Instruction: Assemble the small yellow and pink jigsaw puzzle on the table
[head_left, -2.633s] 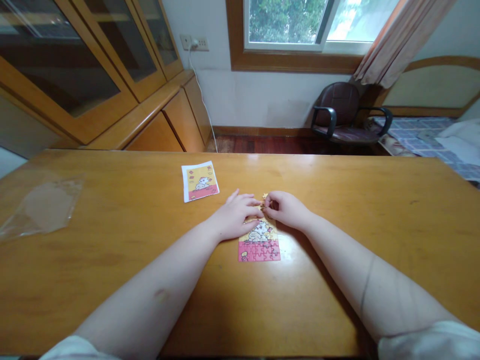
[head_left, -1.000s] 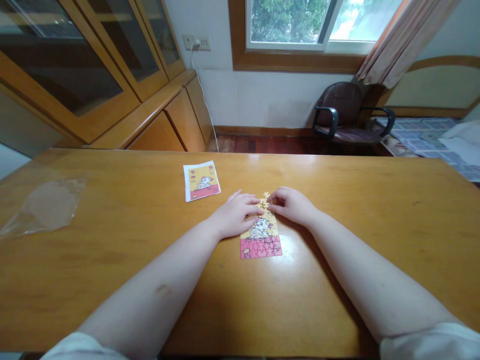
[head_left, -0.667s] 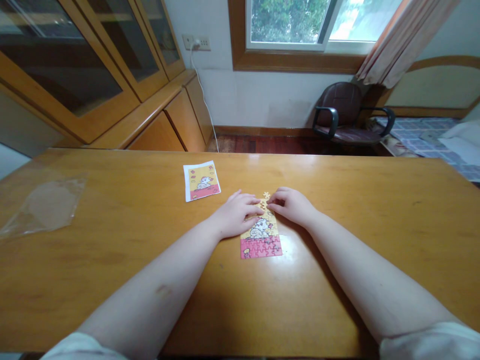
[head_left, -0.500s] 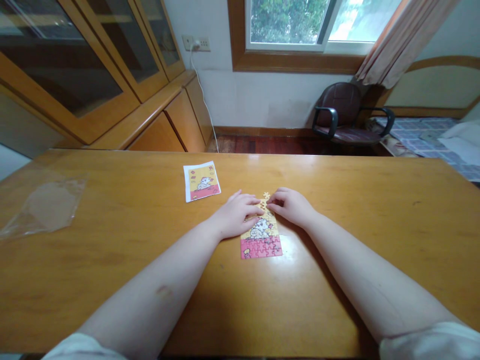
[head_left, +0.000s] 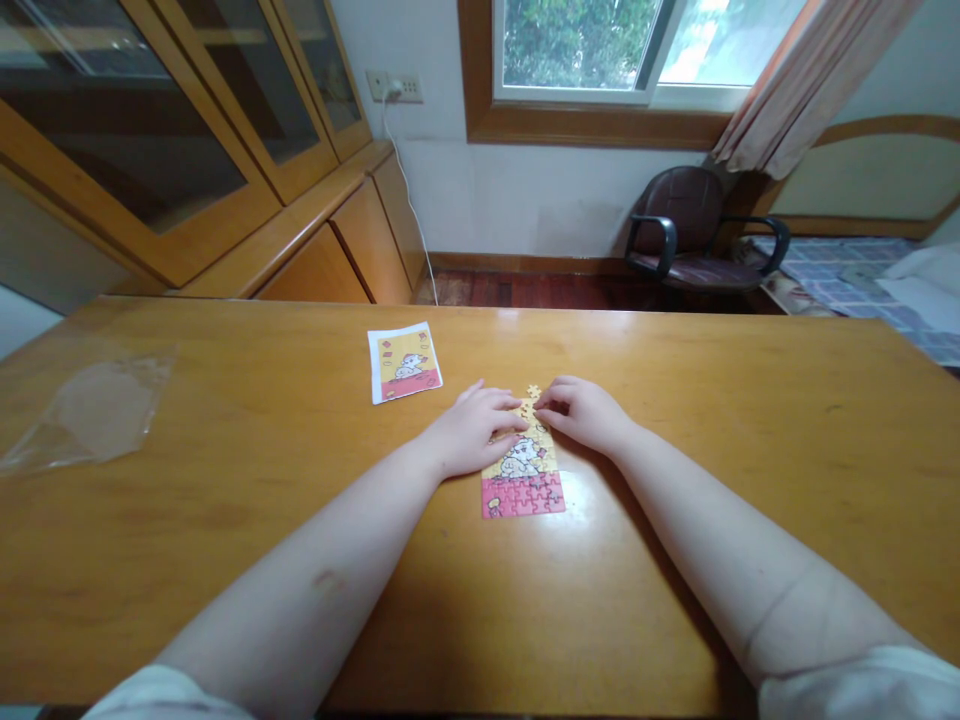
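A jigsaw puzzle (head_left: 523,493) lies flat on the table, pink at its near end and yellow farther up, with a white cartoon animal in the middle. My left hand (head_left: 478,428) rests over its left side, fingers spread across the yellow part and hiding some of it. At the upper right edge, my right hand (head_left: 581,412) has thumb and fingers pinched together at the puzzle; whatever is between the fingertips is too small to make out. A loose yellow puzzle piece (head_left: 534,391) lies just beyond the top, between the two hands.
A picture card (head_left: 409,365) with the same design lies beyond my left hand. Clear plastic wrapping (head_left: 101,410) sits on the left of the wooden table (head_left: 675,600). Past the far edge stand a cabinet (head_left: 315,215), an office chair (head_left: 686,230) and a bed (head_left: 855,275).
Both hands stay almost in place over the puzzle. The right fingertips have shifted only very slightly at its upper edge.
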